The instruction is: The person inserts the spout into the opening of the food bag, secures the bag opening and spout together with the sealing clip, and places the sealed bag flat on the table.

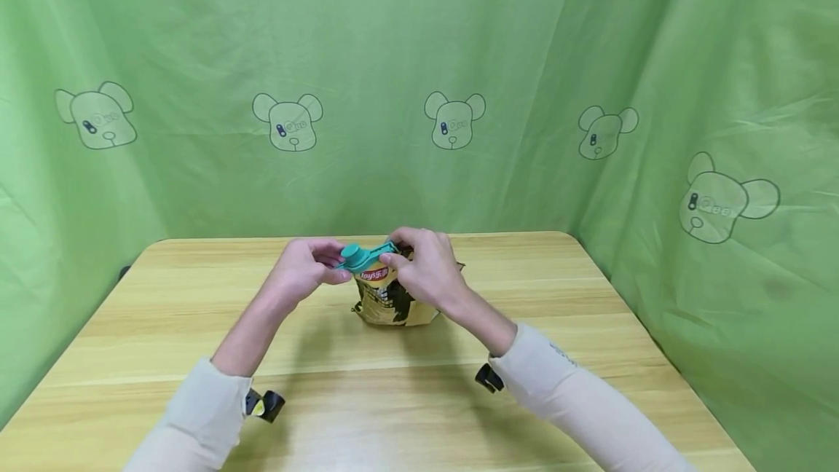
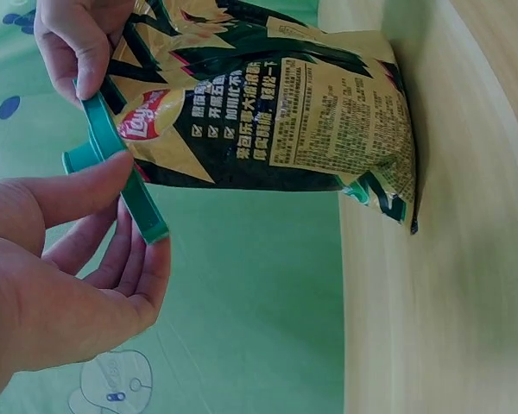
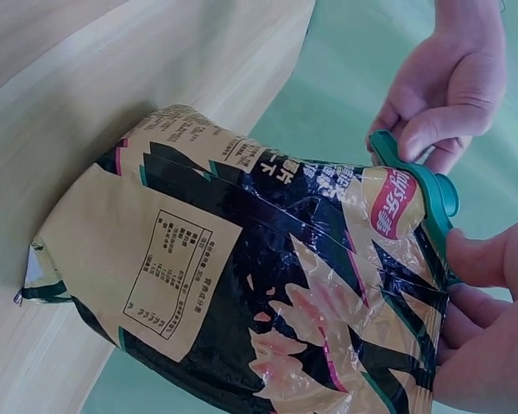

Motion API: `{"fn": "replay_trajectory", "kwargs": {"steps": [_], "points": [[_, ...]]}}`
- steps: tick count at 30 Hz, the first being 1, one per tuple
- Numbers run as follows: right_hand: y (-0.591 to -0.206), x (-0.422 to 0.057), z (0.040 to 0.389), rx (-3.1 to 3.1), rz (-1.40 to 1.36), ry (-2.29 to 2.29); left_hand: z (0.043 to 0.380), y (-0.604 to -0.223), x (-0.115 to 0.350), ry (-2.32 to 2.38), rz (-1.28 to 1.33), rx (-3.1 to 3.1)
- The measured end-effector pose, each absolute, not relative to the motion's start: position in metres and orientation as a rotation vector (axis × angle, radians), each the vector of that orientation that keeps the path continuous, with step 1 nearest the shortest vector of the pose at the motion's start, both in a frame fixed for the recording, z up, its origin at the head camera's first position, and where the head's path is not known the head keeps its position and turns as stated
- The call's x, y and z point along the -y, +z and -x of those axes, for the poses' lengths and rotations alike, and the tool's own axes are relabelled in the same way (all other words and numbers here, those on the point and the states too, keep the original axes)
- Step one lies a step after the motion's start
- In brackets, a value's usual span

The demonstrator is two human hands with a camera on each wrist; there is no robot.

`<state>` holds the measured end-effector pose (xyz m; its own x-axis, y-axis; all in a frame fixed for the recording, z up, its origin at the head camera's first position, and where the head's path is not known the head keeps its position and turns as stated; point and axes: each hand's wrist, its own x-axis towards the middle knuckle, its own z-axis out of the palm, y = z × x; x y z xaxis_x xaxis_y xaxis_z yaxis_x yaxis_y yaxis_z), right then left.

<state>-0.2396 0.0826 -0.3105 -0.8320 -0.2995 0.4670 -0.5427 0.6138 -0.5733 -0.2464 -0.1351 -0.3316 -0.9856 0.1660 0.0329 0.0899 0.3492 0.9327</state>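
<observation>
A gold and black chip bag (image 1: 393, 307) with a red Lay's logo stands upright on the table. Along its top edge lies a teal bag clip (image 1: 359, 259) with a round capped spout, clearest in the left wrist view. My left hand (image 1: 304, 269) pinches the clip's left end between thumb and fingers, beside the spout. At the other end, my right hand (image 1: 429, 268) grips the clip at the bag's top corner, its thumb (image 3: 479, 257) on the near side. In the right wrist view, that hand's fingers lie partly hidden behind the bag's top.
The bag stands toward the back of a light wooden table (image 1: 197, 312). Green curtains (image 1: 373, 35) printed with bear heads hang behind and at both sides. Black wrist devices (image 1: 265, 405) show near both cuffs.
</observation>
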Motion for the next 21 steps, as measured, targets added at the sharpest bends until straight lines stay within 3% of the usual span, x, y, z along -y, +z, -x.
{"fn": "replay_trajectory", "kwargs": {"steps": [21], "points": [[-0.313,-0.081,0.239,2.497,-0.675,1.076,0.246,-0.328,0.116,1.783,-0.228,-2.508]]}}
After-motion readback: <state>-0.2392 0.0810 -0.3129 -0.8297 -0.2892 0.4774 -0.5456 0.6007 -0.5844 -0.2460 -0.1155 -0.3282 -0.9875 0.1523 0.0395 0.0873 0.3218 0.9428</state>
